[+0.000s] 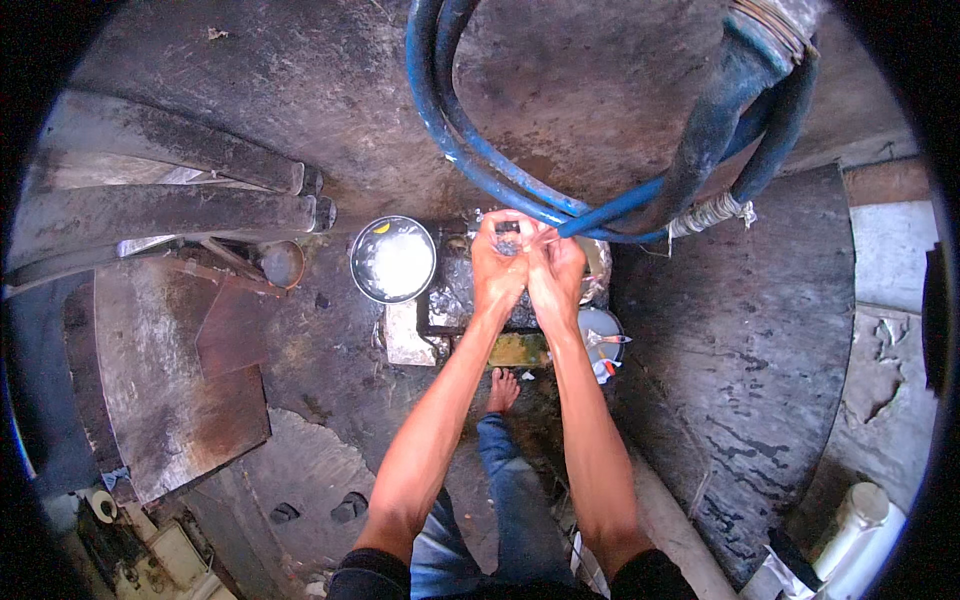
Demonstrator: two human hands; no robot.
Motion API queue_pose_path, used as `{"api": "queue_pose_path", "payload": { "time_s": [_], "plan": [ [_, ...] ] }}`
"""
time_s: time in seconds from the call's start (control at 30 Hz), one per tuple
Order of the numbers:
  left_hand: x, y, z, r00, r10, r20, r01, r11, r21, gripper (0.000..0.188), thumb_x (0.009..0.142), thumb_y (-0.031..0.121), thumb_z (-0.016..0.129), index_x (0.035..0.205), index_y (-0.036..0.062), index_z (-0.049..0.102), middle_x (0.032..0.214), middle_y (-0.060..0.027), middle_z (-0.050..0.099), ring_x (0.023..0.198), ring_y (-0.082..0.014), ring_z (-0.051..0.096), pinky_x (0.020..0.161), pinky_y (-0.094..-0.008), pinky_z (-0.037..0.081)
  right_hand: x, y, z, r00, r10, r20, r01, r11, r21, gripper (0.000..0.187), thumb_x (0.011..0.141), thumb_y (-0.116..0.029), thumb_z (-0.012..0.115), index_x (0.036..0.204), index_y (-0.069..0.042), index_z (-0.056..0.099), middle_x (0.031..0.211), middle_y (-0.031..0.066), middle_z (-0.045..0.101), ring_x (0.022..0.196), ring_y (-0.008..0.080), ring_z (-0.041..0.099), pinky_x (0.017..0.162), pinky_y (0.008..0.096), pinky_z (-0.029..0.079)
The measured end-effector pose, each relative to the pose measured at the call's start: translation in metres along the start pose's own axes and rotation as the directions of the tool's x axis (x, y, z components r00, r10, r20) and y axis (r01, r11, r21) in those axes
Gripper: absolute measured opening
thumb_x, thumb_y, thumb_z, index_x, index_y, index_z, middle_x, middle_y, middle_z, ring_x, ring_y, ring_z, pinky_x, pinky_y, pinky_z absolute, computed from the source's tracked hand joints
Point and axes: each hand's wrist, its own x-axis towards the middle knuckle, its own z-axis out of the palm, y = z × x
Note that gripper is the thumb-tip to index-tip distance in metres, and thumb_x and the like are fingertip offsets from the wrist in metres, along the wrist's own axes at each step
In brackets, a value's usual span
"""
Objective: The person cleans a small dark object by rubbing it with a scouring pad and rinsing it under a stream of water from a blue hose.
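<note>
While the left hand (pixel 496 268) and right hand (pixel 558 270) curl close together, any pinched object indiscernible, apply even pressure, clear of the bowl (pixel 353 262) at nine o'clock.

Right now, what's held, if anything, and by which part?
Cannot tell: left hand and right hand are together near the hose in view; any grip is unclear.
</note>
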Motion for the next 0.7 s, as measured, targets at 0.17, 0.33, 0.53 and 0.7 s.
{"api": "queue_pose_path", "payload": {
  "time_s": [0.17, 0.33, 0.53, 0.7],
  "plan": [
    [-0.004, 0.004, -0.001, 1.000, -0.012, -0.009, 0.013, 0.993, 0.118, 0.025, 0.080, 0.005, 0.071, 0.098, 0.0030, 0.055, 0.086, -0.0018, 0.061, 0.077, -0.0071, 0.052, 0.069, -0.0241, 0.044, 0.018, -0.015, 0.009, 0.985, 0.077, -0.155, -0.104, 0.978, -0.180, 0.020, 0.087, -0.014, 0.061, 0.089, 0.006, 0.065, 0.082, 0.0155, 0.069, 0.067, 0.0200, 0.064, 0.062, 0.0386, 0.049],
    [0.002, 0.007, 0.003, 0.996, 0.040, -0.076, -0.023, 0.978, 0.208, 0.031, 0.082, 0.017, 0.068, 0.103, 0.0049, 0.049, 0.086, -0.0050, 0.059, 0.074, -0.0114, 0.055, 0.066, -0.0283, 0.047, -0.008, -0.006, 0.013, 0.994, -0.063, 0.089, 0.091, 0.929, -0.358, 0.041, 0.097, -0.027, 0.050, 0.125, 0.003, 0.047, 0.117, 0.0202, 0.056, 0.113, 0.0266, 0.052, 0.096, 0.0371, 0.039],
    [0.031, -0.023, -0.014, 0.985, -0.172, 0.012, 0.170, 0.952, -0.256, 0.021, 0.092, 0.020, 0.053, 0.105, 0.0045, 0.050, 0.084, -0.0028, 0.057, 0.075, -0.0134, 0.055, 0.067, -0.0312, 0.047, -0.032, -0.040, 0.029, 0.937, -0.093, 0.336, 0.254, 0.843, -0.474, 0.065, 0.100, -0.037, 0.036, 0.149, -0.003, 0.011, 0.151, 0.0225, 0.022, 0.142, 0.0357, 0.017, 0.114, 0.0416, 0.017],
    [-0.011, 0.000, 0.020, 0.916, -0.303, 0.261, 0.400, 0.706, -0.584, 0.037, 0.100, 0.033, 0.042, 0.118, 0.0026, 0.053, 0.116, -0.0085, 0.059, 0.102, -0.0182, 0.055, 0.092, -0.0318, 0.043, 0.003, -0.016, -0.019, 0.933, -0.260, 0.250, 0.354, 0.793, -0.496, 0.031, 0.095, -0.020, 0.052, 0.121, -0.004, 0.060, 0.116, 0.0184, 0.062, 0.112, 0.0271, 0.057, 0.096, 0.0378, 0.041]
  ]
}}
